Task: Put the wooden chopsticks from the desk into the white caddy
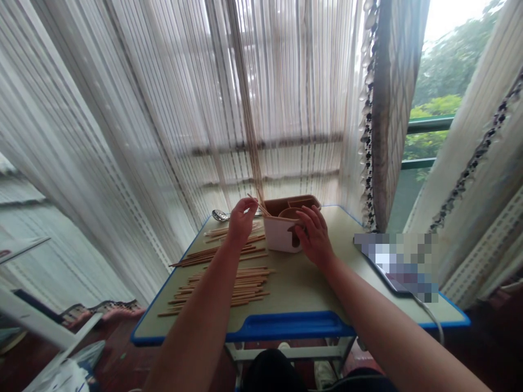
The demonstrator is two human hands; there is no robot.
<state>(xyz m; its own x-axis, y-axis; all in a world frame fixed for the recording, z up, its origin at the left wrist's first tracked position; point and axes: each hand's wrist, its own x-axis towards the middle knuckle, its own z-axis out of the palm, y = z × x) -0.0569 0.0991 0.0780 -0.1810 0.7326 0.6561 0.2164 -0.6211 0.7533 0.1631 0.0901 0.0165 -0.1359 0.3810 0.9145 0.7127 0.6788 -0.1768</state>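
Note:
A white and brown cutlery holder (281, 231) with several compartments stands at the far middle of a small blue-edged table (286, 325). My right hand (314, 234) grips the holder's near right side, fingers curled on its rim. My left hand (242, 218) is pinched on a few wooden chopsticks (260, 204) whose lower ends sit inside the holder. Many more loose chopsticks (241, 286) lie in rows on the table's left half, under my left forearm.
A metal spoon (220, 215) lies at the table's far left corner. A blurred flat device (394, 267) with a cable sits at the right edge. Sheer curtains hang close behind the table. Clutter lies on the floor at the left.

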